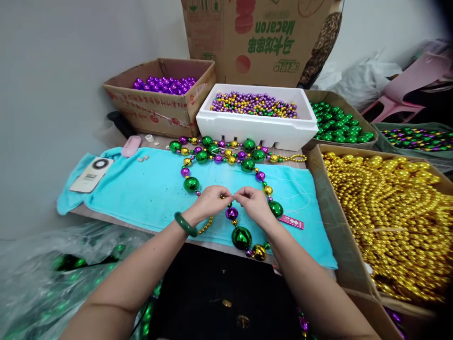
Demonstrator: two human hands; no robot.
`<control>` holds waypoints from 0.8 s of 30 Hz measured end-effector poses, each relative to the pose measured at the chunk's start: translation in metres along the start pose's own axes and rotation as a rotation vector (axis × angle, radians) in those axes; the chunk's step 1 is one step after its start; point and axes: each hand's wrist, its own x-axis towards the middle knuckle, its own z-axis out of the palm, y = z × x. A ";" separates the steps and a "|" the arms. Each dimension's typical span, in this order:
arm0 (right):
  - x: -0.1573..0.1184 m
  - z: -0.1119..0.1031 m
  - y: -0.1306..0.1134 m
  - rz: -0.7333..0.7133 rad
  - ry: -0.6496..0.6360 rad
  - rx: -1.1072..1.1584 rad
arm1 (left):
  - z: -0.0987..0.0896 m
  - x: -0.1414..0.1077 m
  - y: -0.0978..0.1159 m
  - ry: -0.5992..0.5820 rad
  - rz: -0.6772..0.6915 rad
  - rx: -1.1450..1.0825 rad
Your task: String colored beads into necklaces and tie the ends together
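My left hand [211,202], with a green bangle [186,225] on the wrist, and my right hand [254,202] meet over the turquoise towel [157,189]. Both are closed in a pinch, fingertips nearly touching, on a bead garland; the exact spot they grip is too small to make out. Below the fingers hangs a stretch of it with a purple bead [231,213], a large green bead [241,238] and a gold bead [259,252]. More of the garland [247,165] loops across the towel behind my hands. A short gold bead strand [205,225] lies by my left wrist.
A cardboard box of purple beads [159,106] and a white foam box [256,123] of mixed beads stand behind. Green beads [336,123] and gold bead strands [392,226] fill boxes at right. A pink label [292,222], a white card [92,174] and a pink object [131,146] lie on the towel.
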 end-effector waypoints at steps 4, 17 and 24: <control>0.000 -0.011 -0.002 0.202 -0.070 0.522 | -0.003 0.003 -0.004 -0.056 -0.054 -0.142; -0.024 -0.031 0.012 -0.750 -0.095 -0.681 | 0.004 0.008 0.002 -0.195 -0.066 -0.305; -0.018 -0.022 0.024 -0.754 -0.034 -1.111 | 0.002 0.005 -0.002 -0.245 -0.129 -0.379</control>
